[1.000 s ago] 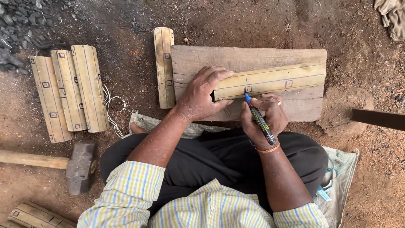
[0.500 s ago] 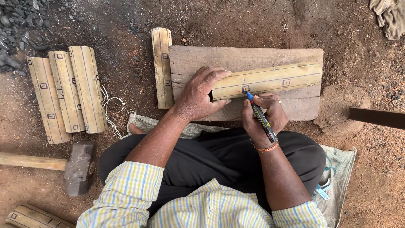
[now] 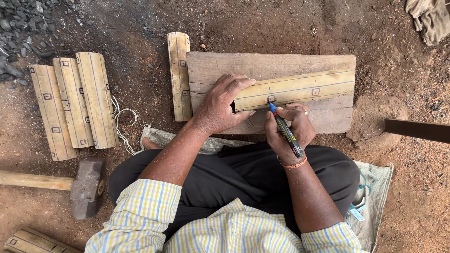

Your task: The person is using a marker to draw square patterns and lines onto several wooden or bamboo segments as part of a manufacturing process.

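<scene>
A pale bamboo slat [image 3: 300, 88] with drawn lines and small squares lies along a weathered wooden board [image 3: 262, 65] on the dirt. My left hand [image 3: 220, 105] presses flat on the slat's left end. My right hand [image 3: 288, 126] grips a blue-tipped marker [image 3: 283, 129], its tip touching the slat at a small drawn square. I sit cross-legged in dark trousers behind the board.
Three marked slats [image 3: 72, 103] lie side by side at the left, one more [image 3: 179, 75] stands against the board's left end. A hammer [image 3: 84, 185] lies at lower left, a cord [image 3: 123, 119] beside the slats, gravel [image 3: 21, 28] at top left, a dark bar [image 3: 417, 130] at right.
The marker tip has shifted slightly at the small square on the slat. My left hand keeps pressing the slat in the same place.
</scene>
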